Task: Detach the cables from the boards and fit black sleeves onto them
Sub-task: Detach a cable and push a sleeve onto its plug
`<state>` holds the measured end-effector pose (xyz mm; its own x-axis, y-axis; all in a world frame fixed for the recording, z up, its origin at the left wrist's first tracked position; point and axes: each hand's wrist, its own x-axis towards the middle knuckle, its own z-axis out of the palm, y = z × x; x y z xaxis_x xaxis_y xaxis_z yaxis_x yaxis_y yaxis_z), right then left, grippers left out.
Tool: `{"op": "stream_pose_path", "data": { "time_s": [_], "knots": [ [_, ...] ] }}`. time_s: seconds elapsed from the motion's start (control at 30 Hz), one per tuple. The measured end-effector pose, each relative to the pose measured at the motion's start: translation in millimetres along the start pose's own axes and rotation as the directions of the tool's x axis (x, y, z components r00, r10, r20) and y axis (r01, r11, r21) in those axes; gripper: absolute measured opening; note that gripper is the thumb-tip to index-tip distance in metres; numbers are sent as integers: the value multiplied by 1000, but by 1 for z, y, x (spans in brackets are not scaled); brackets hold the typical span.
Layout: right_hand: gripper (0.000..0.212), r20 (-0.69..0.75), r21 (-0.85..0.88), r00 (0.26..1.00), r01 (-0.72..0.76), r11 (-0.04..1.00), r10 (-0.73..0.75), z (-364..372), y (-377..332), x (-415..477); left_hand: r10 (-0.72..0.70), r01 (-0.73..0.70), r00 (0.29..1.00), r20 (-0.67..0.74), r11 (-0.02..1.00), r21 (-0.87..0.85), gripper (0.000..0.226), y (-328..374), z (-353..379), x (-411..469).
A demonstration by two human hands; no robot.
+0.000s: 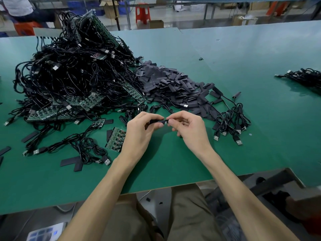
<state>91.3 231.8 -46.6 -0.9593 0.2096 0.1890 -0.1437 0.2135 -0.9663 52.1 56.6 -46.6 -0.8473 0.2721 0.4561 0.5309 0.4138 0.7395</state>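
A: Bench surface?
B: Matte green flat-panel worktable. Two panels, with a butt seam running diagonally back. The far-right panel reads paler.
A: Behind it?
B: Glossy grey floor, diffuse light, soft sheen. Red plastic stool, with a small open brown cardboard box just beside it. Larger open carton further left, blue plastic crates near that. Thin dark metal post behind the table's back edge. Orange stool far left.
A: Other furniture?
B: Second bench across the aisle, on grey metal legs.
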Motion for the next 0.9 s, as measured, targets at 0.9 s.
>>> {"op": "stream_pose_path", "data": {
  "time_s": [0.9],
  "knots": [
    [15, 63, -3, 997, 52, 999, -52, 1, 5, -2, -210, 217, 976, 54, 936, -276, 18, 0, -2, 1]
  ]
}}
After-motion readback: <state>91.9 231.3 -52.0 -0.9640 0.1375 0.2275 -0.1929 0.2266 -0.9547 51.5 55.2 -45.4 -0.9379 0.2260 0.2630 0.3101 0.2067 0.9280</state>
